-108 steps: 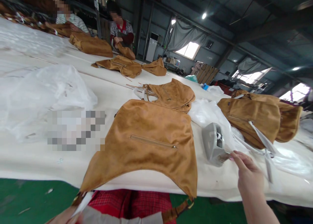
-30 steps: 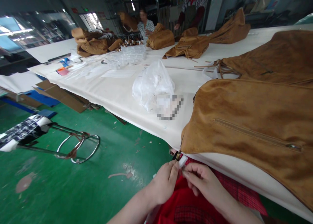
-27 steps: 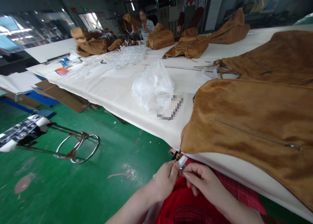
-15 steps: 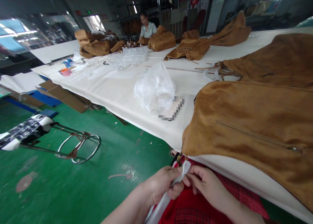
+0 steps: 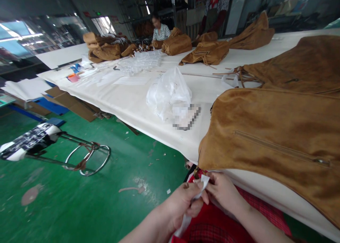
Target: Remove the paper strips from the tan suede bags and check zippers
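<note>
My view's swung left; right hand [image 5: 224, 188] off grey dispenser, now joining left hand [image 5: 183, 202] at white strip [image 5: 204, 181].

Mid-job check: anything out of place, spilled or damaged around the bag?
Only litter: the green floor beside the table has loose bits on it, including a small white scrap visible just past the left hand. The nearest brown bag shows no obvious damage.
</note>
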The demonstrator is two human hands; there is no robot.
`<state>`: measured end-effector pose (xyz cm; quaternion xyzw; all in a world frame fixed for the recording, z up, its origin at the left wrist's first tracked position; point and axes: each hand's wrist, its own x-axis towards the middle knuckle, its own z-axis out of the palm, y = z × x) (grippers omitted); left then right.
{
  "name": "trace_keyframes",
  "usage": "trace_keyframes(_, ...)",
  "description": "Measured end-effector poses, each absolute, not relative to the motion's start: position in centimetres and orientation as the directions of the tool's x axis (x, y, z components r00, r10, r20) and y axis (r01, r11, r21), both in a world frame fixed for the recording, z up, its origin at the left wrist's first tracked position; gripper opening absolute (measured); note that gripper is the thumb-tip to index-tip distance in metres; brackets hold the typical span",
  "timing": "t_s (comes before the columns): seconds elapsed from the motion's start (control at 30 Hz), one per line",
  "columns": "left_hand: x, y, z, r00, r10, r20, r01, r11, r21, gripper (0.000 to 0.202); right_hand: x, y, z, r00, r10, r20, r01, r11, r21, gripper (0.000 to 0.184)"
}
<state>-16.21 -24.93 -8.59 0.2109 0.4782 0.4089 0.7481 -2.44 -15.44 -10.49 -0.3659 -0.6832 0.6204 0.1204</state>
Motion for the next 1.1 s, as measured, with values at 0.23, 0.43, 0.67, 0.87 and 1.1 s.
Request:
trace_keyframes(0.23,-15.4,-25.4,-8.4,0.014,1.0,0.0,0.92,-0.012,0.391,0.025,0.5,-16.5,-9.1,-0.622,0.639,-0.453,0.336,-0.305,-0.891,0.054)
trace_keyframes(0.43,-14.9,-26.0,-9.2,0.082,0.996,-0.045,0.994,-0.079,0.07,0.017,-0.7,-17.5,-7.7,-0.623,0.608,-0.493,0.398,-0.295,-0.868,0.064)
trace_keyframes(0.67,-14.6,-26.0,-9.4,0.037,0.999,-0.038,0.971,-0.027,0.238,0.028,-0.6,-18.0,-8.9,-0.665,0.615,-0.424,0.354,-0.241,-0.904,0.039)
trace_keyframes(0.87,-15.3,-26.3,-8.8,-0.171,0.981,-0.091,0.718,0.187,0.67,0.016,-0.3,-18.5,-10.2,-0.67,0.61,-0.424,0.259,-0.344,-0.903,0.041)
trace_keyframes(1.1,-15.5,-25.8,-8.9,-0.127,0.927,-0.352,0.081,0.363,0.928,0.034,-0.4,-18.6,-10.9,-0.676,0.623,-0.393,0.236,-0.323,-0.917,0.041)
